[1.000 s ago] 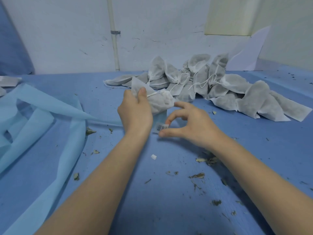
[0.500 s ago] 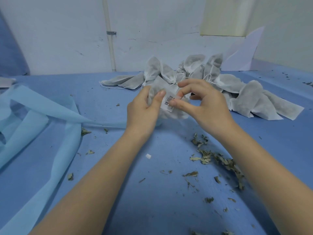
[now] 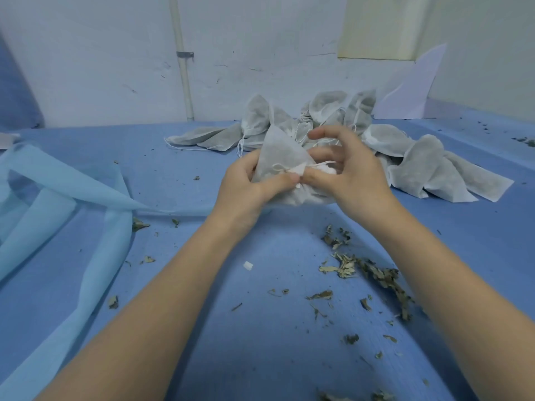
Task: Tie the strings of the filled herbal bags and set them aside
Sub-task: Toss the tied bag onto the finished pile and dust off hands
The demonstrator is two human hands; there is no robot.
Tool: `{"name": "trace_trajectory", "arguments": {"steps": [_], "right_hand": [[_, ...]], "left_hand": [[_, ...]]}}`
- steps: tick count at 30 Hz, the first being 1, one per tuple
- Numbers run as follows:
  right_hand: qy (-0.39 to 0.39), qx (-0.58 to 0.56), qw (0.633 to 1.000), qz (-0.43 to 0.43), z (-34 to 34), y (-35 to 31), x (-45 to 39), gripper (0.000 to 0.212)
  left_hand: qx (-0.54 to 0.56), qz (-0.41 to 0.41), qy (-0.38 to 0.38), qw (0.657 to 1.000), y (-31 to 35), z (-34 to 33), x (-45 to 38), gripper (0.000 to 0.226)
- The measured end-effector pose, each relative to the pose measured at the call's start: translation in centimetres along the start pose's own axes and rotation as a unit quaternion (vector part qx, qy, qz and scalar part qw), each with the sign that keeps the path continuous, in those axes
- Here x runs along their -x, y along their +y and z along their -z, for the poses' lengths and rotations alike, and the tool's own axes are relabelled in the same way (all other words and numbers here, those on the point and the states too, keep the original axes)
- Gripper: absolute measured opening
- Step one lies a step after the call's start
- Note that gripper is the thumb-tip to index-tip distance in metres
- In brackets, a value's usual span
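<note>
Head view: your left hand (image 3: pixel 246 183) grips the bag (image 3: pixel 282 157) by its neck, just above the table (image 3: pixel 260 342). Your right hand (image 3: pixel 347 169) pinches the string (image 3: pixel 321 163), which runs rightward from the knot toward those fingers.

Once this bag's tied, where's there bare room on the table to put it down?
Bare blue table lies between the light blue fabric strips and the bag pile, left of both hands. Behind the held bag the pile crowds the cloth; near the right forearm, scattered dried leaves litter it.
</note>
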State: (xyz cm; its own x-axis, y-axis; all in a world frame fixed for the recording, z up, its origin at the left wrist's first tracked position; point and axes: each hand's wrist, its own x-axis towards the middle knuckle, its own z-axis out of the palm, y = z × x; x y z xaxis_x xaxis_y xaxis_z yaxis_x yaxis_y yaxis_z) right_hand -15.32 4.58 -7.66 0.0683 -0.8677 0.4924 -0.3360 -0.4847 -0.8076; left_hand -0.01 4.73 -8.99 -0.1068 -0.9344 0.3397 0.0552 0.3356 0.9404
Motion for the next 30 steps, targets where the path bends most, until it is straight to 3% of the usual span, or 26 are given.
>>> {"name": "trace_trajectory", "arguments": {"steps": [8,12,15,18,21,23,24,27,30], "right_hand": [[0.003,-0.078,0.996,-0.052,-0.4,0.0,0.0,0.027],[0.039,-0.106,0.992,-0.051,-0.7,-0.2,0.1,0.006],[0.085,-0.117,0.989,-0.039,-1.0,-0.3,0.0,0.006],[0.089,-0.064,0.994,-0.016,-1.2,-0.2,0.0,0.01],[0.035,-0.085,0.995,-0.027,-1.1,0.0,0.1,0.015],[-0.009,-0.096,0.995,-0.036,-1.0,0.1,0.3,0.014],[-0.016,-0.083,0.996,-0.041,-1.0,0.3,0.2,0.027],[0.044,-0.058,0.995,-0.071,-1.5,0.5,0.4,0.057],[0.107,-0.126,0.983,-0.083,-2.8,0.4,1.0,0.05]], "left_hand": [[0.006,0.013,-0.01,1.0,0.0,-0.5,-0.1,0.038],[0.041,0.025,-0.021,0.999,0.0,-0.9,-0.2,0.041],[0.075,0.049,-0.021,0.996,0.2,-0.8,-0.4,0.046],[0.088,0.06,-0.01,0.994,0.4,-1.1,-0.5,0.034],[0.1,0.082,0.059,0.99,0.4,-1.6,-0.5,0.016],[0.077,0.079,0.106,0.988,0.3,-1.7,-0.6,0.02],[0.072,0.075,0.122,0.987,0.2,-1.6,-0.7,0.021],[0.049,0.065,0.179,0.981,0.1,-1.4,-0.9,0.02],[0.013,0.058,0.257,0.965,-0.1,-1.4,-1.0,0.021]]}}
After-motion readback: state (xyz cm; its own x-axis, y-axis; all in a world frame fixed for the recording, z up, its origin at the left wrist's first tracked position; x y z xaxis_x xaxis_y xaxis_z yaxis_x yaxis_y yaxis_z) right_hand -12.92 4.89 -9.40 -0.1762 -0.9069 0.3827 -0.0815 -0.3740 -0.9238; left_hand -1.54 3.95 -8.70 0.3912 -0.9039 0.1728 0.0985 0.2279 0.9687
